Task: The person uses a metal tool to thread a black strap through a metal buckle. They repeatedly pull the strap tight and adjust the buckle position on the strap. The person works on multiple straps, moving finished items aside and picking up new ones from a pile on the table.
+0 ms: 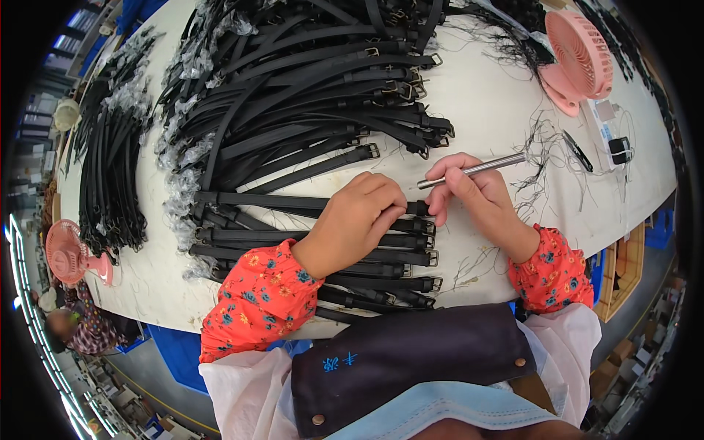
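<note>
White tabletop (pixel 506 110) fills most of the scene, curved at its edges, and nearly all of its far and left parts lie under heaps of black straps. At the near middle a row of black straps (pixel 293 238) lies side by side, each one flat and narrow with a small metal buckle at its right end (the buckles line up almost in a column). Farther off, a bigger pile of straps (pixel 315 88) fans out, some with clear plastic wrapping at their left ends. Another bundle of straps (pixel 110 176) lies far left. No box or tray stands on the table that I can make out.

Left hand (pixel 359 216) rests knuckles-up on the near row, fingers curled down and pressing on the strap ends by the buckles. Right hand (pixel 473 194), just beside it, pinches a slim silver metal rod (pixel 473 170) between thumb and fingers, with its tip pointing right. Loose black threads (pixel 546 158) litter the table near the rod. One pink fan (pixel 579 59) stands far right, another pink fan (pixel 70 253) at the left edge.
</note>
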A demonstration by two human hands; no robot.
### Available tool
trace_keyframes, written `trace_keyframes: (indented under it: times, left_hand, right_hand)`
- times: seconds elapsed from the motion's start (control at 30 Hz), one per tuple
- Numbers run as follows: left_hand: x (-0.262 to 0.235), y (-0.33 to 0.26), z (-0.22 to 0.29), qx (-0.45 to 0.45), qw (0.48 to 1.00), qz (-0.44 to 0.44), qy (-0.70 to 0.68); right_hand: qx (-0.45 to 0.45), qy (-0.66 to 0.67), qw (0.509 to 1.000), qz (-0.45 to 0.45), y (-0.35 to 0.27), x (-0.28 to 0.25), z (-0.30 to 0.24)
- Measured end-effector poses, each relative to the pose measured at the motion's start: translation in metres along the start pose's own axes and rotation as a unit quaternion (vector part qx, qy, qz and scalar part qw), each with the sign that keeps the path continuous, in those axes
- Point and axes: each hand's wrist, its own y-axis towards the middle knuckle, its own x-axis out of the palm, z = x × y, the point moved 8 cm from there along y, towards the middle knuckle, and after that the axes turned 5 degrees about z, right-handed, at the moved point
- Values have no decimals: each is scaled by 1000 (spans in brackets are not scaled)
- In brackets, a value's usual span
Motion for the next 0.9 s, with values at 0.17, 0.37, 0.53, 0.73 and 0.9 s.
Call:
trace_keyframes:
  times: [0.17,0.37,0.53,0.73,0.9]
  left_hand:
    - [-4,1,-18,-162,982,-45,-84]
    - [-3,-1,-23,-144,982,-21,-122]
    - [-3,-1,-21,-159,979,-27,-126]
    - [-4,0,-20,-165,978,-30,-126]
    - [-3,-1,-21,-166,977,-31,-129]
  right_hand:
    - [18,-36,999,-15,-1,3,3]
    - [30,-70,997,-34,-2,8,5]
    - [46,-79,995,-40,-2,9,7]
    - [49,-81,994,-47,-2,11,6]
    - [50,-82,994,-48,-2,10,8]
